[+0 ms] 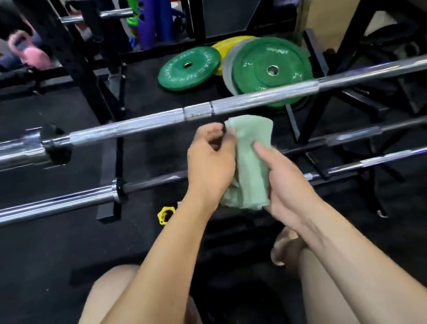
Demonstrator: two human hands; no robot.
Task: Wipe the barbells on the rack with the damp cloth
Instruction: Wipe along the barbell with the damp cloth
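A pale green cloth (pixel 251 156) is held between both hands just below the top barbell (pixel 146 123), a chrome bar lying across the black rack (pixel 80 79). My left hand (pixel 211 162) pinches the cloth's upper left edge with curled fingers. My right hand (pixel 282 179) grips the cloth from the right, thumb laid over its front. The cloth does not touch the bar. A second barbell (pixel 48 205) lies lower on the rack, and a third barbell (pixel 371 161) shows at the lower right.
Green weight plates (pixel 189 67) (pixel 272 69) and a yellow one lie on the black floor behind the rack. A yellow collar (pixel 165 215) sits on the floor near my left forearm. A pink kettlebell (pixel 32 54) stands far left. My bare knees and feet are below.
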